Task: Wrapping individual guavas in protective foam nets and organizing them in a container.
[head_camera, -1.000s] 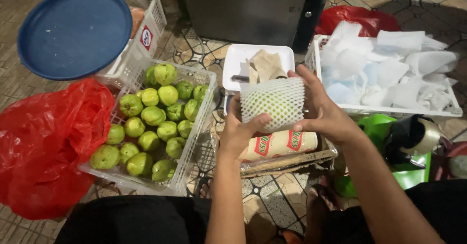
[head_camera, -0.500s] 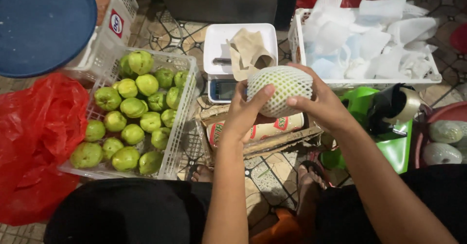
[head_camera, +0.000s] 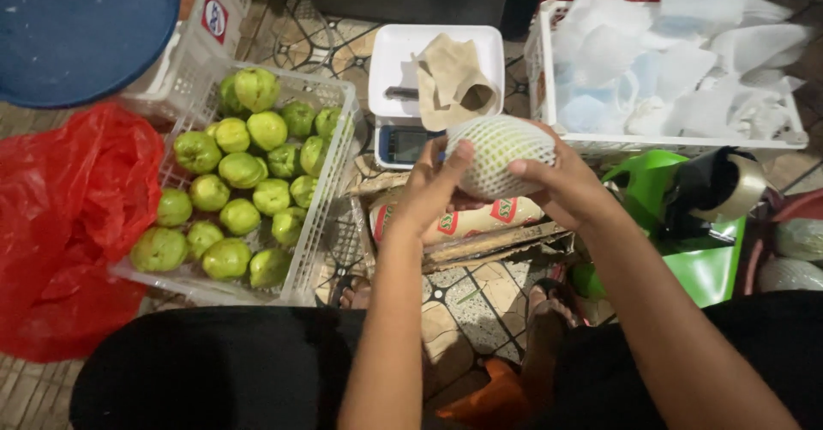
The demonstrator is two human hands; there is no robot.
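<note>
Since the earlier frame our view has dropped closer and the netted fruit has turned in our grip. Our left hand and right hand both close around it above the scale. This one looks wrapped; many bare green fruits wait in the white crate.

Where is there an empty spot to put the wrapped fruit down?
Bare tiled floor lies between the fruit crate and the green stool. The scale tray has white room left of the brown cloth. Both crates are packed; the foam-net basket is heaped.
</note>
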